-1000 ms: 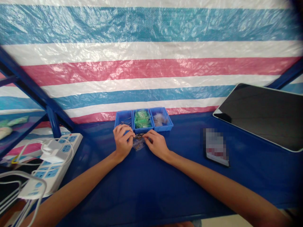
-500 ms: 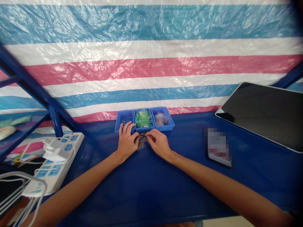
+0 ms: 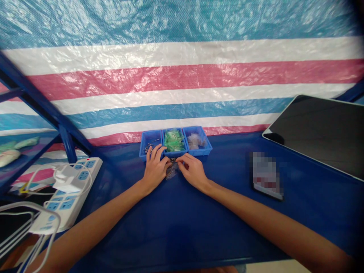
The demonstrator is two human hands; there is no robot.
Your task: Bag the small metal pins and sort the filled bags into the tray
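Note:
Between my two hands lies a small clear plastic bag, with small dark and shiny metal pieces at its far end. My left hand pinches the bag's left side between thumb and fingers, its other fingers raised by the left bin. From the right, my right hand pinches the bag's edge with thumb and forefinger. Just beyond stand three joined blue bins: the left bin holds thin metal pieces, the middle one green packets, the right one clear plastic bags.
On the blue table, a white power strip with cables and a charger lies at left. A phone, partly pixelated, and a large dark-screened panel are at right. A striped plastic sheet hangs behind.
The view has shifted slightly, so the bins and the phone appear a little further right. Both hands keep their pinch at the bag, with only small finger movements.

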